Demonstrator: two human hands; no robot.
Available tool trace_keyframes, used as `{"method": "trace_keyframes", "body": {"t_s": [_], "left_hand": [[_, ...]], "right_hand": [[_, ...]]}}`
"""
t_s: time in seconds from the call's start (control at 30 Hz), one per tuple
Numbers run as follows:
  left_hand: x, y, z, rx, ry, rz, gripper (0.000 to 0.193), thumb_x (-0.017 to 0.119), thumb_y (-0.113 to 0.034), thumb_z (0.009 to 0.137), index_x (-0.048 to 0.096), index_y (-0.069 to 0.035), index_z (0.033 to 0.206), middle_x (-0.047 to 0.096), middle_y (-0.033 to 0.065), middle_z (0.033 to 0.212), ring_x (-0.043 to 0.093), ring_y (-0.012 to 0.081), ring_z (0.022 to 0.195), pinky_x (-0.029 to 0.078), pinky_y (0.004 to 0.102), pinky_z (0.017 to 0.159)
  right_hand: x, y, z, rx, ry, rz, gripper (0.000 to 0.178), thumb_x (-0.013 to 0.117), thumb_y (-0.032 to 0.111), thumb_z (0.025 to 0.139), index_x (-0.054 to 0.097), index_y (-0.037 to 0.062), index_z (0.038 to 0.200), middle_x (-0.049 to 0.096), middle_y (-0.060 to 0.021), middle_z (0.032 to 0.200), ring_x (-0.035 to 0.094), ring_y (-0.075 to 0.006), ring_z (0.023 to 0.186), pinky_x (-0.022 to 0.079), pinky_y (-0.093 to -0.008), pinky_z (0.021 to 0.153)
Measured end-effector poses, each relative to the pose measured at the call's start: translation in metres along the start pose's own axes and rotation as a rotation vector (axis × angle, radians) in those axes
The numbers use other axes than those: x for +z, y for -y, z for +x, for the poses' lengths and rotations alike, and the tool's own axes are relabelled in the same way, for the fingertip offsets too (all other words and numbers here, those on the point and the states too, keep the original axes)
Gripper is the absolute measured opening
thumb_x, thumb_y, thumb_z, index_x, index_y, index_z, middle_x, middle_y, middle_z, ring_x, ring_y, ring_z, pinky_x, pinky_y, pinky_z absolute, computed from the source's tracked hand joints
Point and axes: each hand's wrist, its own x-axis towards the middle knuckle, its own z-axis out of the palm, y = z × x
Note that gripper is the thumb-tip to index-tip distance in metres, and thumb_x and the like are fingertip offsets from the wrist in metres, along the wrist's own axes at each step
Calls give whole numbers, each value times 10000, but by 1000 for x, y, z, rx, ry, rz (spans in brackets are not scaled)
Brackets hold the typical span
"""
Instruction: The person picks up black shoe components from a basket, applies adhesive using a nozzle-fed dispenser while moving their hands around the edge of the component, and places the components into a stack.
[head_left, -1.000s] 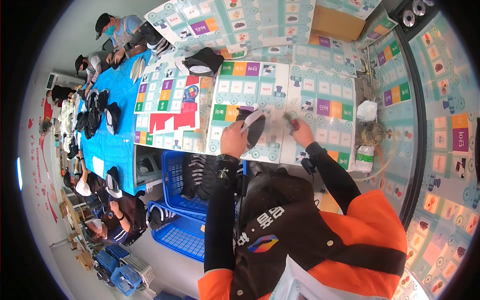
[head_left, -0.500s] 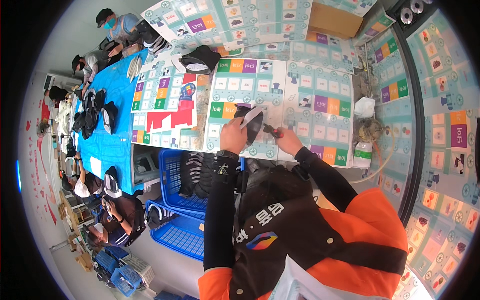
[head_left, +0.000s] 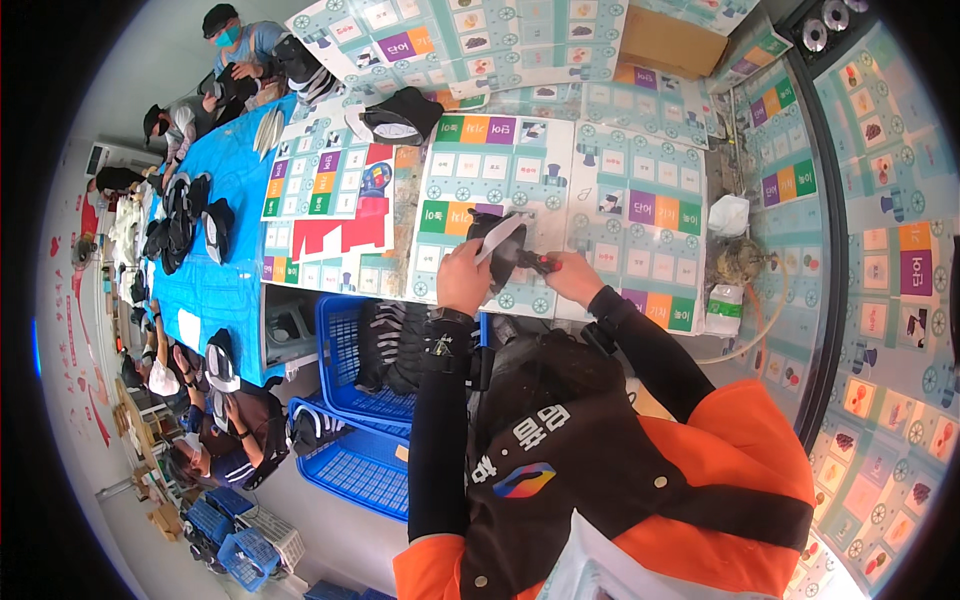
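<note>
My left hand (head_left: 464, 282) is closed around a black shoe upper (head_left: 512, 254) with a white strip across its opening, held just over the table. In my right hand (head_left: 574, 281) is a small pliers-like tool (head_left: 541, 263) with a red-and-black handle. Its dark jaws meet the right edge of the shoe upper; my fingers hide part of the handle. Another black shoe upper (head_left: 408, 107) with a pale lining lies farther back on the table.
Printed sheets cover the worktable (head_left: 635, 165). A blue crate (head_left: 322, 345) of black shoe uppers and a second blue crate (head_left: 350, 480) stand below its left edge. A blue-covered table (head_left: 255, 200) and co-workers (head_left: 238, 55) are at left. A white pack (head_left: 724, 309) lies right.
My right hand and the tool have shifted slightly left, bringing the jaws against the shoe upper. My left hand has barely moved. Co-workers at left have moved their hands and heads.
</note>
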Motion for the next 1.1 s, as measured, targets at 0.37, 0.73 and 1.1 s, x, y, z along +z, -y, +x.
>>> {"method": "trace_keyframes", "body": {"t_s": [0.37,0.73,1.1], "left_hand": [[-3,8,-13,-18,-28,-52,269,650,-84,864,687,-50,1129,717,163,1066,658,419,950,520,500,844],[-2,7,-9,-61,1,-61,274,655,-81,866,689,-61,1137,720,148,1078,652,405,985,516,491,861],[5,5,2,-29,-14,-41,270,674,-107,863,706,-59,1126,722,170,1063,678,412,928,543,494,825]], "right_hand": [[0,4,0,14,106,-2,264,589,177,847,713,-21,970,678,-304,917,633,-503,915,496,-534,815],[-3,-4,-2,73,175,1,283,606,161,781,704,-54,938,686,-296,860,664,-467,850,512,-491,773],[8,3,-8,20,-54,-35,244,564,150,853,690,-5,993,680,-300,869,643,-502,864,506,-536,768]]}}
